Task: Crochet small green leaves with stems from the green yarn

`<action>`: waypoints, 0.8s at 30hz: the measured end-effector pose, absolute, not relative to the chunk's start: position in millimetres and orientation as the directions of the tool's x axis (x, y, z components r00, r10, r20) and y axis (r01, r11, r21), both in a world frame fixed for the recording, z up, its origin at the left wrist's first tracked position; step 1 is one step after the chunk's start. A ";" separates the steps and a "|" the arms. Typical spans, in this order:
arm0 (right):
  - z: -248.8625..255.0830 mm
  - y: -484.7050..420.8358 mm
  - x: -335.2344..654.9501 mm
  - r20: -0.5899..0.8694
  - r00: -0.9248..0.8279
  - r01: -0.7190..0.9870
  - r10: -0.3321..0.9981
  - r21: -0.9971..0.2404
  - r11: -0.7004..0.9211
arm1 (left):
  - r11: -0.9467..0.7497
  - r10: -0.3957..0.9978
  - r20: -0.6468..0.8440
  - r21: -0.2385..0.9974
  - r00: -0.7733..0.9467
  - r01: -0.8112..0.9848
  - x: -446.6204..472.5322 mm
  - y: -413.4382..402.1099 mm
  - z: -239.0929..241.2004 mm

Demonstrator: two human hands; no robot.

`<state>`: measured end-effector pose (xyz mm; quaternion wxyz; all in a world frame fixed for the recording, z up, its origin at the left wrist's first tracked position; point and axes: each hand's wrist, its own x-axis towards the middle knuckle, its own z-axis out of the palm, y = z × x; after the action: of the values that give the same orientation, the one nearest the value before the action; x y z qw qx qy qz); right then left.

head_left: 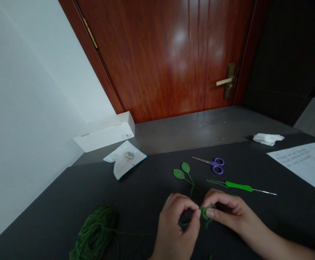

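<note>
My left hand [177, 224] and my right hand [226, 213] meet low in the middle of the view, both pinching a small green crocheted piece [205, 211] between fingertips. A green stem runs from it up to two crocheted leaves [182, 171] lying on the dark table [92, 187]. A strand of yarn trails left from my hands to a skein of dark green yarn [96, 234] at the lower left. A green-handled crochet hook [238, 186] lies just beyond my right hand, and purple-handled scissors [214, 165] lie a little farther back.
A white plastic bag [125, 159] and a white box [105, 133] sit at the back left by the wall. Crumpled white tissue [268, 138] and a printed sheet [306, 164] lie at the right. A wooden door [168, 54] stands behind the table.
</note>
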<state>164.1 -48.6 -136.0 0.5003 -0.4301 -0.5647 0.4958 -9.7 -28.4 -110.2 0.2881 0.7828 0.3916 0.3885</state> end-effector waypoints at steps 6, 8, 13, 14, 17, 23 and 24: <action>-134.4 -51.6 165.7 0.313 -0.106 0.216 0.944 -0.919 0.329 | -0.683 0.727 0.476 0.578 0.495 0.447 -13.5 -27.6 -103.4; -135.4 -52.8 165.8 0.375 -0.122 0.268 0.919 -0.879 0.394 | -0.724 0.688 0.502 0.518 0.524 0.456 -12.9 -27.6 -103.6; -138.0 -55.1 167.6 0.472 -0.198 0.354 0.859 -0.783 0.512 | -0.718 0.696 0.488 0.503 0.527 0.482 -10.6 -26.2 -103.8; -138.1 -55.3 168.0 0.480 -0.212 0.364 0.851 -0.770 0.525 | -0.714 0.700 0.477 0.497 0.532 0.493 -10.3 -25.8 -103.8; -138.0 -55.5 168.6 0.493 -0.260 0.392 0.830 -0.732 0.558 | -0.718 0.696 0.459 0.447 0.552 0.534 -9.9 -24.9 -105.8; -141.4 -56.3 169.5 0.520 -0.324 0.438 0.790 -0.658 0.613 | -0.753 0.653 0.481 0.336 0.585 0.565 -10.9 -24.5 -114.2; -141.9 -56.5 169.8 0.519 -0.330 0.442 0.789 -0.653 0.614 | -0.748 0.658 0.487 0.342 0.574 0.568 -11.1 -24.2 -114.9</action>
<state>169.8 -56.5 -141.9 0.4282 -0.3897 -0.7899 0.2024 -11.1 -24.2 -114.9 0.0742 0.8840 0.3468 0.3045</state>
